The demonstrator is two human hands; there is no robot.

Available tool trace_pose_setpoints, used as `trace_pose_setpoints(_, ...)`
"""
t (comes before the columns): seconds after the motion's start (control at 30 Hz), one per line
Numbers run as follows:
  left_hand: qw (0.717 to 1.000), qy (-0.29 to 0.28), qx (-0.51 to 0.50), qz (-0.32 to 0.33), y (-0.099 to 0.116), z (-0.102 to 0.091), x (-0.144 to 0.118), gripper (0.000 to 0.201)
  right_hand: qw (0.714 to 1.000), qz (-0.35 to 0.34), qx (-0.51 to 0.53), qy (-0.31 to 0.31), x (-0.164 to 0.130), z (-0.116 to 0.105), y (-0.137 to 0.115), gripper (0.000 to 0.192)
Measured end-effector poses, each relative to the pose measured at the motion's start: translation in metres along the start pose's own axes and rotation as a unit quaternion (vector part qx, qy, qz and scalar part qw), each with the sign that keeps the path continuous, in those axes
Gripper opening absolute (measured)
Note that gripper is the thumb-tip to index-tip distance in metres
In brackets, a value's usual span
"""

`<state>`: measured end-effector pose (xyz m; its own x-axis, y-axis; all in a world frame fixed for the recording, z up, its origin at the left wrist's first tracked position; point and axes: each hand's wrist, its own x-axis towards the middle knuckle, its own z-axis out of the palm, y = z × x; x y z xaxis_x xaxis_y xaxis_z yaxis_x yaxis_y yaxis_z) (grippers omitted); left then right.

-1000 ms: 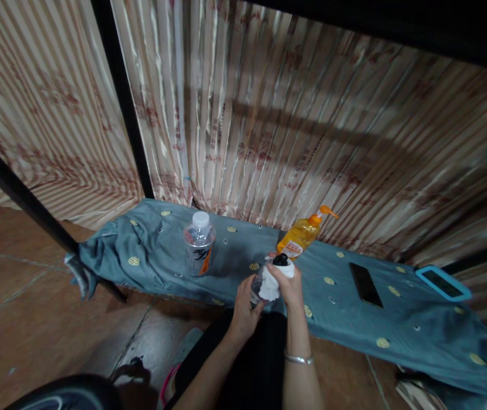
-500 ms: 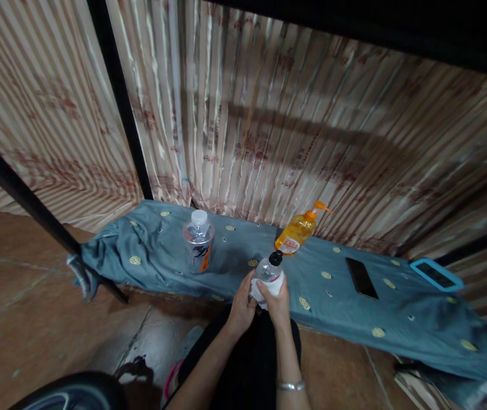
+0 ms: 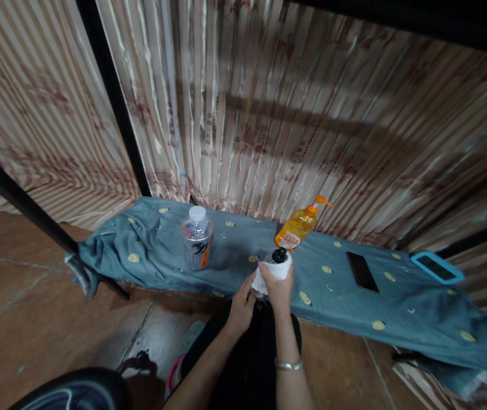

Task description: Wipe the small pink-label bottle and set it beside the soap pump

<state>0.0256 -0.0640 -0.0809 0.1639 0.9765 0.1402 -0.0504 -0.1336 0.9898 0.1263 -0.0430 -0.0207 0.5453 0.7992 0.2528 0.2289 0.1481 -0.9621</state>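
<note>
A clear bottle with a black cap (image 3: 279, 255) is held upright but slightly tilted over my lap. My right hand (image 3: 278, 287) presses a white cloth (image 3: 284, 270) around its upper part, just below the cap. Lower down, my left hand (image 3: 242, 302) is closed round the bottle's base; its fingertips are partly hidden. Beyond the hands stands a pump bottle of orange liquid (image 3: 297, 228) with an orange pump top. A large clear bottle (image 3: 197, 239) with a white cap and a grey and orange label stands to the left.
A teal cloth with yellow motifs (image 3: 235, 236) covers the long bench. On its right side lie a black phone (image 3: 362, 272) and a blue-framed device (image 3: 437, 267). A striped curtain (image 3: 243, 114) hangs behind, with a black pole (image 3: 113, 97) at left. A black wheel (image 3: 73, 393) is at lower left.
My right hand has moved the white cloth up the bottle towards the black cap. My left hand has shifted down to the bottle's lower part.
</note>
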Motion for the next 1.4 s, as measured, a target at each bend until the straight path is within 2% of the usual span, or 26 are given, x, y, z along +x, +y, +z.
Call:
trace_pose_setpoints(0.17,0.999,0.003,-0.031,-0.037,0.011,-0.01,0.013,0.04,1.0,0.014,0.012,-0.022,-0.012,-0.003,0.022,0.071)
trace_pose_setpoints(0.33,0.999,0.011,-0.03,-0.035,0.027,-0.014,0.019,0.048,0.999,0.019,-0.005,-0.044,-0.034,-0.008,0.038,0.072)
trace_pose_setpoints(0.43,1.0,0.001,-0.013,-0.012,0.033,-0.012,0.016,0.048,0.999,0.019,-0.002,-0.051,-0.033,-0.012,0.024,0.071)
trace_pose_setpoints(0.57,0.999,-0.026,0.003,0.024,0.034,-0.003,0.004,0.048,1.0,0.002,-0.026,-0.011,-0.008,-0.014,-0.016,0.08)
trace_pose_setpoints(0.63,0.999,-0.03,0.001,0.021,0.032,0.002,-0.001,0.05,0.998,-0.01,-0.06,0.016,0.004,-0.012,-0.029,0.072)
trace_pose_setpoints(0.7,0.999,-0.03,-0.005,0.011,0.027,0.005,-0.005,0.053,0.996,-0.003,-0.084,0.038,0.01,-0.009,-0.031,0.061)
trace_pose_setpoints(0.77,1.0,-0.026,-0.015,-0.006,0.022,0.005,-0.005,0.056,0.995,0.008,-0.087,0.049,0.008,-0.007,-0.024,0.057)
trace_pose_setpoints(0.87,1.0,0.002,-0.017,-0.023,0.019,-0.001,0.003,0.055,0.996,0.012,-0.077,0.049,0.001,-0.007,-0.01,0.064)
trace_pose_setpoints(1.0,0.999,0.034,0.007,-0.011,0.029,-0.006,0.024,0.057,0.995,0.016,-0.082,0.049,-0.005,-0.009,0.0,0.074)
trace_pose_setpoints(1.1,1.0,0.003,0.009,0.022,0.043,-0.003,0.038,0.062,0.995,0.029,-0.08,0.045,-0.011,-0.01,0.01,0.074)
trace_pose_setpoints(1.2,0.999,-0.025,0.006,0.036,0.055,0.006,0.049,0.073,0.997,0.048,-0.065,0.006,-0.023,-0.011,0.03,0.053)
trace_pose_setpoints(1.27,0.999,-0.036,0.002,0.032,0.06,0.011,0.056,0.078,0.997,0.049,-0.062,-0.02,-0.033,-0.013,0.042,0.046)
trace_pose_setpoints(1.4,0.998,-0.056,-0.012,-0.004,0.065,0.017,0.066,0.074,0.996,0.038,-0.079,-0.028,-0.036,-0.016,0.041,0.055)
